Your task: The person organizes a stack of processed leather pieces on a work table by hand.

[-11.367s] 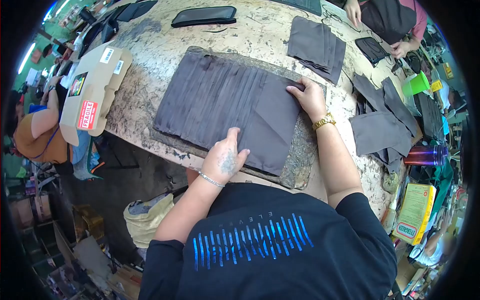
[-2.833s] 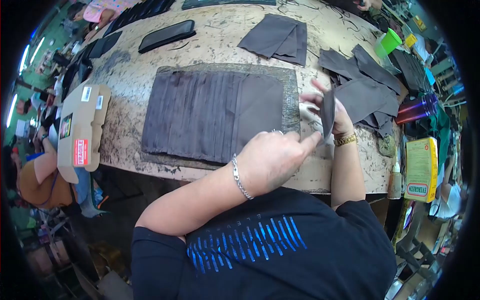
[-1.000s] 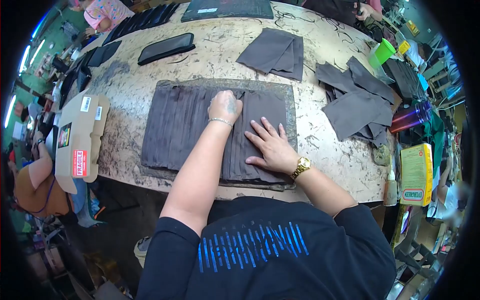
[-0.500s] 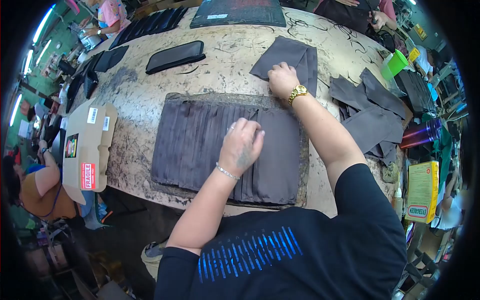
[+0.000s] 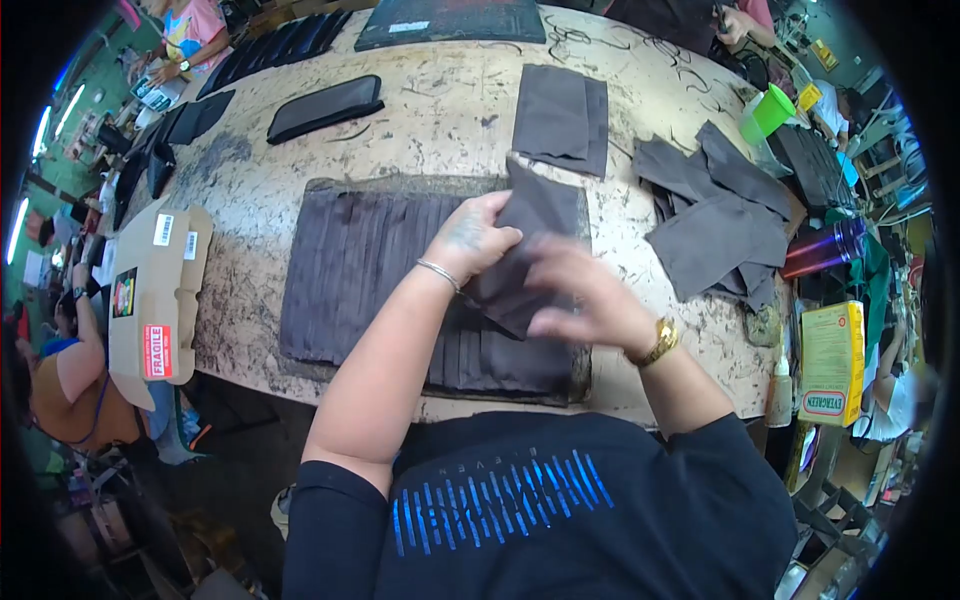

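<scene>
While both hands lift one grey fabric piece point(image 5: 525, 250) above overlapped fabric row point(image 5: 370, 265) near table's point(image 5: 440, 115) front edge: left hand point(image 5: 470, 238) pinches piece's upper edge; right hand point(image 5: 590, 300), blurred, fingers curled at lower edge, grip unclear. Open cardboard box point(image 5: 150, 290) overhangs left edge, contents hidden. Green cup point(image 5: 766, 110) at right, contents unseen.

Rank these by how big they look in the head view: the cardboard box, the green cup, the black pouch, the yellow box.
1. cardboard box
2. black pouch and yellow box: alike in apparent size, and the lens bends the edges, so unranked
3. green cup
</scene>
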Demonstrator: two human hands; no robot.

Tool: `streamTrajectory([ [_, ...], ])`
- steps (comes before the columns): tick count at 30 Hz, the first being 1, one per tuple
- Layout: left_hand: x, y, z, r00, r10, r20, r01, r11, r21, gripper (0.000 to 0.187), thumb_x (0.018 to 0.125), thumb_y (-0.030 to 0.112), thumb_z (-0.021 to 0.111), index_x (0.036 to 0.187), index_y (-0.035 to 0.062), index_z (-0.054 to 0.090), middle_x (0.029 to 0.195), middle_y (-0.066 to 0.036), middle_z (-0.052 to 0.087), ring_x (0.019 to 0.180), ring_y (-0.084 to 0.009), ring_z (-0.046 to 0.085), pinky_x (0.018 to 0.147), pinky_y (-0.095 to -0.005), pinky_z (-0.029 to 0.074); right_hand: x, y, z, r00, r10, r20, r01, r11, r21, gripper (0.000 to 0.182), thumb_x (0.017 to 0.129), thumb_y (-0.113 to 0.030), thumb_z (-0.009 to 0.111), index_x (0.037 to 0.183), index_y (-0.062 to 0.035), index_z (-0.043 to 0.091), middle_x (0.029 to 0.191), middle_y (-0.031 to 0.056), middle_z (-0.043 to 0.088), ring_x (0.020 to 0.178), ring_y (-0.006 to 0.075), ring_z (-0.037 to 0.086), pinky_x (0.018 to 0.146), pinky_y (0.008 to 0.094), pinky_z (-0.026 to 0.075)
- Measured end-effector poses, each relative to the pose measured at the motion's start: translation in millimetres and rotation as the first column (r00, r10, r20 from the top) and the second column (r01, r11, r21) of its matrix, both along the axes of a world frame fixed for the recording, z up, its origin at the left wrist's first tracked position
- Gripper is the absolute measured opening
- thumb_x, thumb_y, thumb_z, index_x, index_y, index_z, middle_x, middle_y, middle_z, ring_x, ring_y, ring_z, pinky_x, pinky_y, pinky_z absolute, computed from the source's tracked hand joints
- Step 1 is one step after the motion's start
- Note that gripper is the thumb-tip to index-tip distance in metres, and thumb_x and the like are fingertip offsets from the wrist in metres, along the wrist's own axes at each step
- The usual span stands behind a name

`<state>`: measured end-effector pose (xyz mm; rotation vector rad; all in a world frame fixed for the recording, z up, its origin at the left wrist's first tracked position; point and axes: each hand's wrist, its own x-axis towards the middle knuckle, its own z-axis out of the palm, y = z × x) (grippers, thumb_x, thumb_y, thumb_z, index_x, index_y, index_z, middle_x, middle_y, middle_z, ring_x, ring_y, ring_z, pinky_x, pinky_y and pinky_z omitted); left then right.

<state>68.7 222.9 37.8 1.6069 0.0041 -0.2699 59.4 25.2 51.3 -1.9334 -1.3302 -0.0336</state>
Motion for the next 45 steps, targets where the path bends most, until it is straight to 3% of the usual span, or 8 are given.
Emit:
streamTrajectory([
  [3,-33.8,-27.2,34.3,0.828,-0.234,0.509,-0.082,0.847,0.525,0.043,0.075,0.001,0.053,0.118,-0.0004,0.048,0.101,-0.018,0.059,0.086,-0.0293,0.060,0.075,-0.0323,0.048,32.0,-29.2,-24.7,0.785,-0.432,-0.444,0.542,0.826,0.155,0.067,0.073,-0.026,0.069,0.127,-0.0048,0.036,0.127,0.0124,0.042,0.120,0.0225,0.038,0.097,0.0371,0.032],
  [6,-70.9,-43.9,74.3,0.749,-0.450,0.486,0.014,0.744,0.668,0.043,0.075,0.000,0.049,0.118,0.0041,0.049,0.083,-0.017,0.059,0.073,-0.0332,0.058,0.064,-0.0356,0.048,48.1,-36.6,-38.9,0.585,0.156,-0.796,0.453,0.751,0.480,0.072,0.075,-0.022,0.067,0.134,-0.0069,0.027,0.130,0.0097,0.040,0.122,0.0215,0.035,0.097,0.0379,0.032],
  [8,-94.7,-45.9,82.6,0.724,-0.477,0.499,0.014,0.733,0.680,0.044,0.077,0.001,0.050,0.120,0.0031,0.045,0.082,-0.016,0.058,0.070,-0.0308,0.058,0.062,-0.0340,0.048,48.1,-47.6,-43.3,0.194,0.524,-0.829,0.195,0.808,0.556,0.065,0.078,-0.016,0.063,0.132,-0.0034,0.028,0.122,0.0100,0.049,0.113,0.0197,0.046,0.094,0.0348,0.037],
  [11,-120.9,-49.6,58.8,0.722,-0.284,0.631,-0.075,0.874,0.479,0.043,0.078,0.001,0.051,0.120,0.0004,0.044,0.088,-0.017,0.060,0.074,-0.0256,0.061,0.065,-0.0297,0.049,31.4,-47.5,-36.2,0.460,0.428,-0.778,0.455,0.639,0.621,0.047,0.078,-0.011,0.063,0.120,-0.0019,0.044,0.111,0.0092,0.056,0.102,0.0191,0.053,0.088,0.0337,0.042],
  [13,-136.8,-56.6,40.5,0.964,0.069,0.258,-0.074,0.997,0.009,0.043,0.078,0.006,0.057,0.118,-0.0027,0.044,0.093,-0.018,0.060,0.077,-0.0181,0.061,0.069,-0.0254,0.048,43.6,-49.8,-27.4,0.424,0.366,-0.828,0.422,0.729,0.539,0.035,0.079,-0.006,0.060,0.112,0.0000,0.051,0.105,0.0065,0.059,0.094,0.0156,0.057,0.085,0.0297,0.044],
  [16,-139.2,-52.4,7.9,0.974,0.194,0.121,-0.226,0.901,0.372,0.053,0.075,0.011,0.063,0.121,-0.0033,0.041,0.082,-0.013,0.060,0.070,-0.0127,0.059,0.065,-0.0252,0.047,48.9,-30.3,-29.9,0.560,-0.117,-0.820,0.423,0.892,0.161,0.027,0.077,-0.007,0.064,0.103,0.0002,0.059,0.094,0.0032,0.062,0.082,0.0080,0.056,0.075,0.0216,0.045],
  [23,-136.7,-40.3,-17.7,0.977,0.199,0.080,-0.213,0.855,0.473,0.068,0.071,0.014,0.066,0.127,-0.0017,0.032,0.062,-0.010,0.054,0.058,-0.0225,0.055,0.061,-0.0319,0.046,60.3,-0.1,-84.8,0.683,-0.579,-0.445,0.603,0.791,-0.104,0.030,0.072,-0.020,0.070,0.088,0.0031,0.059,0.077,0.0161,0.064,0.069,0.0210,0.062,0.064,0.0294,0.048],
  [45,-136.2,-34.5,-24.2,0.988,0.151,0.038,-0.147,0.819,0.555,0.040,0.078,0.013,0.056,0.109,-0.0066,0.043,0.081,-0.029,0.058,0.081,-0.0415,0.058,0.073,-0.0427,0.047,53.4,1.1,-94.1,0.660,-0.676,-0.329,0.724,0.689,0.037,0.030,0.074,-0.025,0.067,0.077,0.0026,0.055,0.070,0.0188,0.059,0.062,0.0271,0.057,0.061,0.0332,0.046],
])
